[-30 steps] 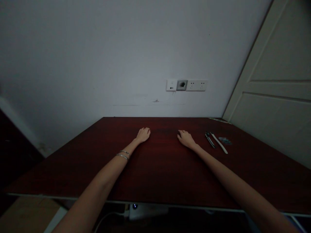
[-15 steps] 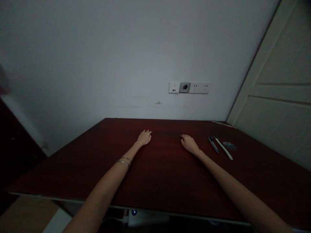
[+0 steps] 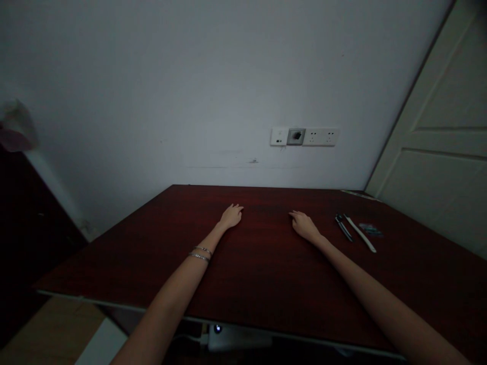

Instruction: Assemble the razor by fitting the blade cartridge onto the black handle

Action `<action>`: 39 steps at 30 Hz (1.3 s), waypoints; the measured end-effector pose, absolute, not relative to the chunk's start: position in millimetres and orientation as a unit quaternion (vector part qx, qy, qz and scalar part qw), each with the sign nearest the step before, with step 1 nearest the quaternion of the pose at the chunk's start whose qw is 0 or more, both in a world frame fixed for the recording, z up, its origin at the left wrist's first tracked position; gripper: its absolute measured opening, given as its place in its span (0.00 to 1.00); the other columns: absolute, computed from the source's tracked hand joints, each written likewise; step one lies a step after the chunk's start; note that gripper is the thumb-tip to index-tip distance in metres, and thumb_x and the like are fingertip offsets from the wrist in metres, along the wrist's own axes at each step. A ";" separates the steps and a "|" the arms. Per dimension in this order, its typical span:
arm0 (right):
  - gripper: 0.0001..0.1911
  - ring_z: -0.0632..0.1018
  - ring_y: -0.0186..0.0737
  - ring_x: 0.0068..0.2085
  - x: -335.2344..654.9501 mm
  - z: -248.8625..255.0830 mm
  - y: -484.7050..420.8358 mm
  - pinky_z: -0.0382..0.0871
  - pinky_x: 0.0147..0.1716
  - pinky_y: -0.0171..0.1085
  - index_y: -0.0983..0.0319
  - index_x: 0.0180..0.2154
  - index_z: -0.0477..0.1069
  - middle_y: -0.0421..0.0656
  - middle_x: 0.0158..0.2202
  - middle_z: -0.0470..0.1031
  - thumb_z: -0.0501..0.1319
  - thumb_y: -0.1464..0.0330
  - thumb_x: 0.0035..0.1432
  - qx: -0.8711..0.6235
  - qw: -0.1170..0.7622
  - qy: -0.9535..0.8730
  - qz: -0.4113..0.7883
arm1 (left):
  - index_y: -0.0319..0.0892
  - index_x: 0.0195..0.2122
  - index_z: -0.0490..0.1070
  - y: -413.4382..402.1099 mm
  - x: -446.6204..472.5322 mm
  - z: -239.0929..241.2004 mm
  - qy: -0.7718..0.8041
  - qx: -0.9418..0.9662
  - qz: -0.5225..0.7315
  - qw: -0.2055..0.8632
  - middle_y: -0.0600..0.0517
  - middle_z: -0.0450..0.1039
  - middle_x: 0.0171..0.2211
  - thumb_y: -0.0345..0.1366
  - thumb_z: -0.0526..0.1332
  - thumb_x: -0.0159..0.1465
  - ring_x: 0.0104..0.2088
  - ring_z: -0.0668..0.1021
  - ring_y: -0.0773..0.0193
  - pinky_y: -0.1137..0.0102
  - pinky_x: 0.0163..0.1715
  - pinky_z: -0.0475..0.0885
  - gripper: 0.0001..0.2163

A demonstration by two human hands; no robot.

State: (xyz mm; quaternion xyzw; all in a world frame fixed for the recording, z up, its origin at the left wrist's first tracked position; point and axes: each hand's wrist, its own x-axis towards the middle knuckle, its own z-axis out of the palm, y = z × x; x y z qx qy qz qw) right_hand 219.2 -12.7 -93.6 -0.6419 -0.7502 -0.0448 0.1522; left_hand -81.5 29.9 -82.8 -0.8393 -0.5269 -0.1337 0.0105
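Observation:
My left hand (image 3: 231,216), with two silver bracelets (image 3: 200,253) on its wrist, lies palm down on the dark red wooden table (image 3: 262,274). Its fingers are a little apart and it holds nothing. To the right, my right hand (image 3: 303,224) rests on the same surface, empty, with its fingers loosely stretched. Nearest to it is a slim dark tool with pale edges (image 3: 344,228), too dim to name. Beside that lies a long, slightly curved white strip (image 3: 360,233). Farther right is a clear packet (image 3: 370,230) with small teal pieces.
Behind the table stands a pale wall with a row of sockets (image 3: 304,137). A white panelled door (image 3: 445,152) borders the right side. Below the front edge are a white box (image 3: 239,338) with a cable and a small round light. A pinkish bag (image 3: 17,132) hangs at the far left.
The camera has turned slightly left, so everything appears shifted to the right. Both hands stay in the same place on the table.

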 end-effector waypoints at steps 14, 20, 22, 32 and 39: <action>0.21 0.70 0.43 0.52 229.2 -70.0 -19.6 0.60 0.52 0.37 0.69 0.50 0.67 0.52 0.50 0.70 0.49 0.73 0.55 -0.673 0.221 -0.705 -0.036 | 0.37 0.54 0.63 23.0 -81.8 -79.1 -0.543 -0.826 -0.150 -0.017 0.46 0.61 0.57 0.31 0.45 0.62 0.60 0.59 0.60 0.65 0.59 0.52 0.20; 0.17 0.76 0.53 0.42 284.3 -28.1 -37.1 0.68 0.38 0.42 0.67 0.40 0.71 0.55 0.39 0.74 0.53 0.64 0.55 -0.792 0.156 -0.588 -0.061 | 0.36 0.54 0.64 24.2 -81.2 -79.4 -0.536 -0.831 -0.150 -0.006 0.45 0.62 0.56 0.30 0.45 0.62 0.59 0.60 0.61 0.66 0.59 0.51 0.20; 0.18 0.75 0.55 0.42 301.1 -24.9 -44.3 0.68 0.36 0.43 0.68 0.41 0.71 0.57 0.40 0.73 0.54 0.63 0.54 -0.814 0.124 -0.564 -0.060 | 0.36 0.53 0.64 24.5 -81.3 -79.4 -0.533 -0.833 -0.149 -0.004 0.45 0.62 0.56 0.30 0.45 0.62 0.59 0.61 0.61 0.66 0.59 0.51 0.20; 0.21 0.75 0.56 0.42 326.9 -46.1 -59.2 0.69 0.36 0.46 0.67 0.42 0.71 0.59 0.41 0.73 0.54 0.59 0.54 -0.840 0.091 -0.534 -0.039 | 0.38 0.54 0.64 24.1 -82.2 -79.1 -0.546 -0.824 -0.152 -0.004 0.46 0.61 0.57 0.32 0.45 0.62 0.59 0.60 0.60 0.66 0.58 0.53 0.20; 0.17 0.76 0.54 0.43 325.8 -48.9 -58.3 0.69 0.37 0.44 0.69 0.42 0.71 0.59 0.41 0.73 0.54 0.65 0.54 -0.839 0.071 -0.539 -0.017 | 0.38 0.54 0.64 20.9 -80.8 -74.8 -0.554 -0.820 -0.145 -0.010 0.46 0.60 0.57 0.31 0.45 0.62 0.59 0.60 0.60 0.66 0.58 0.54 0.20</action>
